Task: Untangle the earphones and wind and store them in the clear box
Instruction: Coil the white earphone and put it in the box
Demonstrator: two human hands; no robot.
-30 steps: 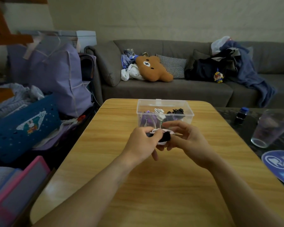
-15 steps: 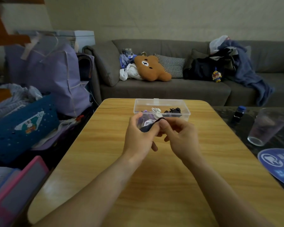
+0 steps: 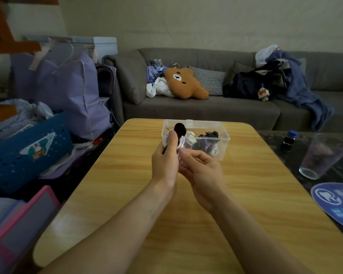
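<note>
A grey fabric sofa [image 3: 206, 111] runs along the wall ahead of me, carrying a brown bear cushion [image 3: 184, 83], a checked pillow [image 3: 209, 80], a dark bag [image 3: 246, 86] and a rumpled blue blanket [image 3: 303, 89]. To my left stand a lilac bag [image 3: 67, 91] and a blue perforated basket [image 3: 28, 153]. To my right, on a dark side surface, sit a clear tumbler [image 3: 323, 157], a small blue-capped bottle [image 3: 289, 140] and a round blue printed mat [image 3: 337, 204].

The bench [image 3: 186, 224] is smooth, pale wood grain with rounded corners. At its far end sits the clear box [image 3: 222, 144], a lidless rectangular plastic tub with tangled dark, white and purple cords inside. My hands, raised in front of it, hide its near left corner.

My left hand [image 3: 166, 163] pinches a bundle of white earphones [image 3: 181, 143] between thumb and fingers, a dark soft band [image 3: 179, 131] looping up above the thumb. The bundle sits just in front of the box. My right hand [image 3: 201, 167], fingers curled, touches the bundle's lower edge; whether it pinches the cord I cannot tell.
</note>
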